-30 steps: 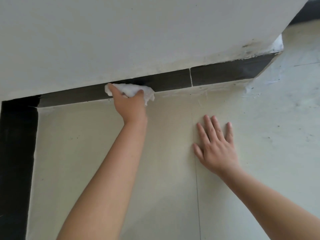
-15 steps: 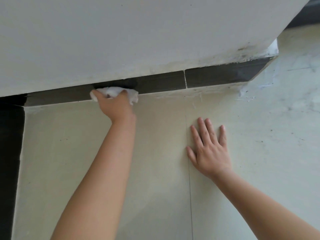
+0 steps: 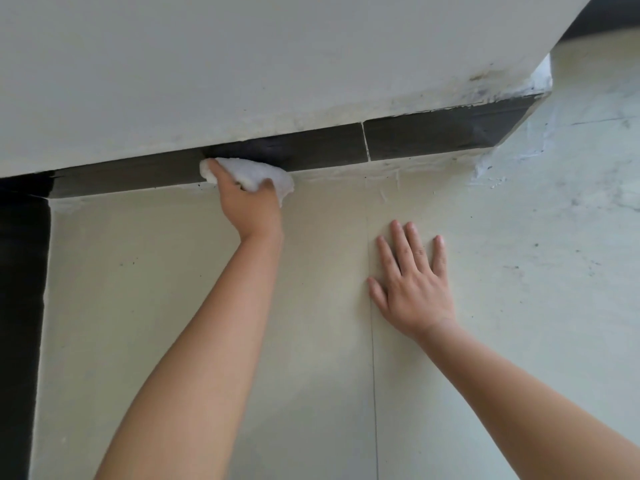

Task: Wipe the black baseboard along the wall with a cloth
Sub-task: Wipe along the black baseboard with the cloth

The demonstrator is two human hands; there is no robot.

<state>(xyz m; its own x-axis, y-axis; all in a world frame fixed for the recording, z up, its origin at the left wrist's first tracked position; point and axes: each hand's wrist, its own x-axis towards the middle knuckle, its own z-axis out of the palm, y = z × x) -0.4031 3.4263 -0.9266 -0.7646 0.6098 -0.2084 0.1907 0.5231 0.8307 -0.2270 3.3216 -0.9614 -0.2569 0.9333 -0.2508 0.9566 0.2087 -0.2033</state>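
Pressing a white cloth (image 3: 254, 174) against the black baseboard (image 3: 311, 147) at the wall's (image 3: 242, 64) foot, the left hand (image 3: 251, 206) has its grip closed around it. Right hand (image 3: 414, 284) lies flat, fingers spread, on the pale tiled floor (image 3: 173, 289). Plaster smears mark the baseboard's right end.

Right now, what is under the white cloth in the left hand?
The white cloth, gripped by the left hand, presses on the black baseboard at its lower edge. Baseboard shows on both sides; the stretch beneath the cloth is covered, so its state cannot be seen.
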